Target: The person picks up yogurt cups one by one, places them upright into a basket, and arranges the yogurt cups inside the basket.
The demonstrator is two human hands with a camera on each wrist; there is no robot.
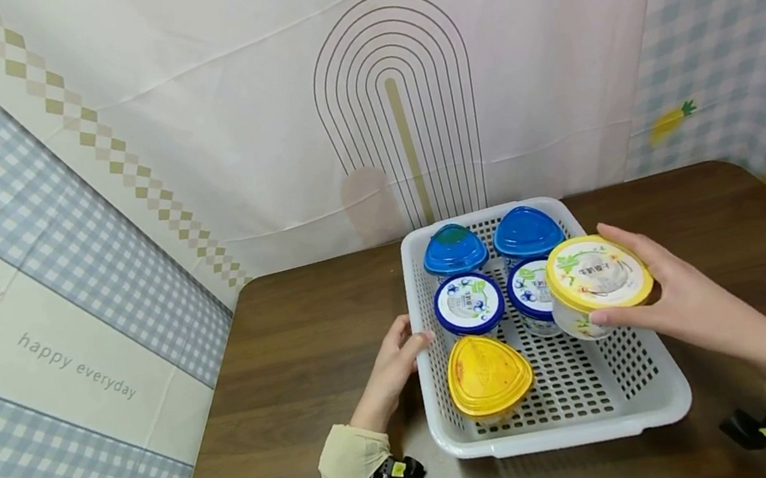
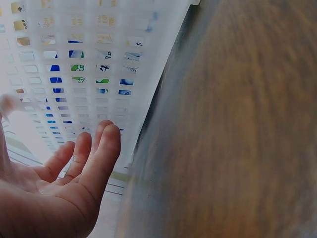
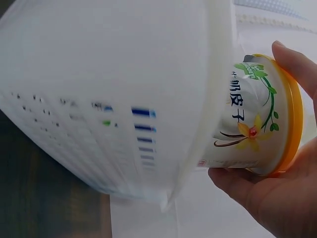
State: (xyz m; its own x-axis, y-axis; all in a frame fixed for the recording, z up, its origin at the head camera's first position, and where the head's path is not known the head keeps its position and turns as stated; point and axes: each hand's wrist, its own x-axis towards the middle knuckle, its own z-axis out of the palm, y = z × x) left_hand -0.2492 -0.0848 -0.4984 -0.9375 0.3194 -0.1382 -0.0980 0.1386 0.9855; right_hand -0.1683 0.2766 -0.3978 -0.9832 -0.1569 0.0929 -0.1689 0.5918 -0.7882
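Observation:
My right hand [image 1: 654,295] holds a yogurt cup with a round yellow lid [image 1: 597,271] over the right side of a white plastic basket [image 1: 556,437]. In the right wrist view, fingers and thumb span the cup [image 3: 250,116], whose side carries a vanilla flower print; it overlaps the basket's rim. At the left rim, my left hand [image 1: 396,359] grips the basket, thumb over the edge and fingers along the outside. The left wrist view shows those fingers [image 2: 101,153] against the slotted wall [image 2: 89,104].
Inside the basket stand two cups with rounded-triangular blue lids [image 1: 455,249] at the back, two with printed blue-rimmed lids [image 1: 469,303] mid-basket, and one with a yellow triangular lid [image 1: 487,374] at front left. Beneath is a brown wooden table [image 1: 287,390], backed by a patterned cloth [image 1: 243,127].

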